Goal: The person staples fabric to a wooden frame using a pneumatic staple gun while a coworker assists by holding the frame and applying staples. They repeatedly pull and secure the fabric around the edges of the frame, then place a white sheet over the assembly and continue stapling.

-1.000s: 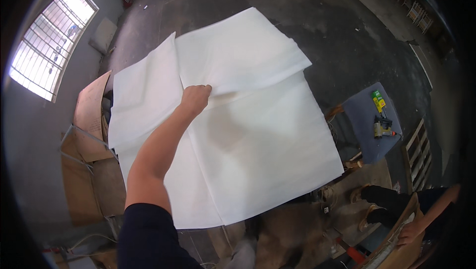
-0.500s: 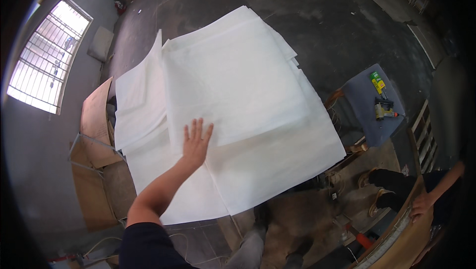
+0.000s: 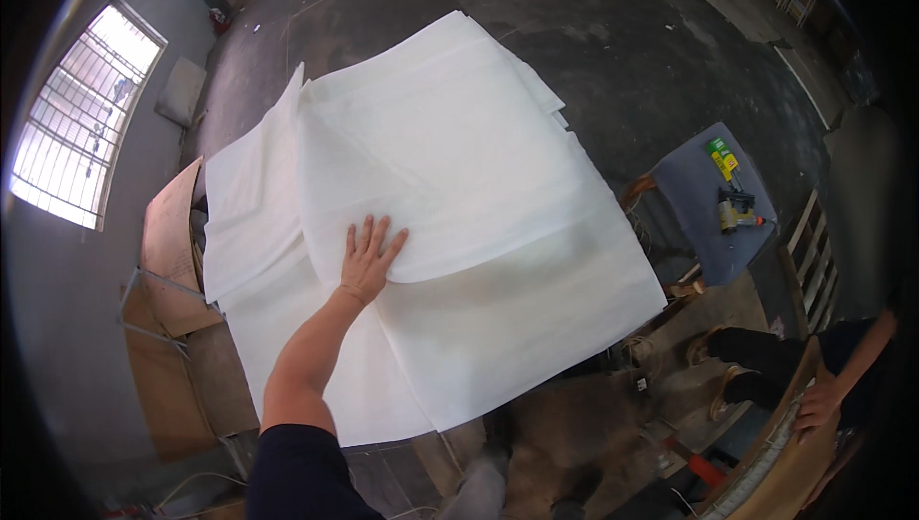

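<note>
Layered white sheets (image 3: 517, 328), of a soft cloth-like or foam-like material, cover the surface in front of me. My left hand (image 3: 369, 260) lies palm down on the upper folded sheet (image 3: 431, 156), near its front edge. Its fingers are spread and grip nothing. Left of the hand, another white layer (image 3: 249, 185) overlaps the stack, with a raised corner at the back. My right hand is outside the picture. Whatever bears the sheets is mostly hidden beneath them.
At right, a blue-grey padded seat (image 3: 704, 223) carries a nail gun (image 3: 737, 212) and a green-yellow box (image 3: 723, 158). A co-worker's hand (image 3: 818, 405) holds a curved panel (image 3: 775, 453) at lower right. Cardboard (image 3: 172, 233) and a metal frame (image 3: 153, 314) stand left, below a barred window (image 3: 86, 118).
My left hand has slid slightly left on the upper sheet, whose front edge beside it looks more curved. The whole view has shifted a little.
</note>
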The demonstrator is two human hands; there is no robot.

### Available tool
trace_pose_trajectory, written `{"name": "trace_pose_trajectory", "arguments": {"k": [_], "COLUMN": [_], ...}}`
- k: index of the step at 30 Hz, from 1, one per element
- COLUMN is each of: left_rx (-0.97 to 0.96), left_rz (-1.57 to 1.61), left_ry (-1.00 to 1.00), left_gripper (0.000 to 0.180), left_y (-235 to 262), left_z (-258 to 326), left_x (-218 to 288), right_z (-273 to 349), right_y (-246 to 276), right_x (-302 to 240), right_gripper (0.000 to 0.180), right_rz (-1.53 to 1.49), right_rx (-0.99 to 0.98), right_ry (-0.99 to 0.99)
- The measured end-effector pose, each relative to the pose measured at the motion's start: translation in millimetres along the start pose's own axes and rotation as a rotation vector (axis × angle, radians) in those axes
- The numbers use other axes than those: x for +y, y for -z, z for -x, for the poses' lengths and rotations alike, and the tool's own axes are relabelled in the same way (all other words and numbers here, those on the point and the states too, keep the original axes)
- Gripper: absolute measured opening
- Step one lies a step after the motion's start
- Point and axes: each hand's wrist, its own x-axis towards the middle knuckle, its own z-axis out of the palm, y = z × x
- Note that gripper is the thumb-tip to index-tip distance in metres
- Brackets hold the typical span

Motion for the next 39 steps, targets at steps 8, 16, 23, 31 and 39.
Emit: {"name": "trace_pose_trajectory", "arguments": {"k": [8, 16, 23, 31, 39], "left_rx": [0.372, 0.045, -0.096, -0.365, -0.28], "left_rz": [-0.036, -0.069, 0.489, 0.523, 0.419], "left_ry": [-0.093, 0.145, 0.306, 0.297, 0.158], "left_gripper": [0.076, 0.051, 0.051, 0.047, 0.037], "left_y": [108.2, 195.2, 431.4, 549.3, 613.2], "left_z": [-72.7, -146.6, -178.3, -110.3, -10.0], "left_x": [-17.3, -68.5, -91.6, -16.3, 132.7], "right_z": [9.9, 16.1, 16.2, 26.5, 34.3], "right_y": [7.6, 11.8, 4.4, 20.9, -48.6], "right_x": [10.3, -48.6, -8.1, -11.8, -9.2], "right_gripper": [0.039, 0.034, 0.03, 0.033, 0.026], "right_rz": [-0.088, -0.045, -0.024, -0.133, -0.688], "right_rx": [-0.07, 0.029, 0.082, 0.049, -0.113], "right_ry": [0.027, 0.107, 0.228, 0.348, 0.694]}}
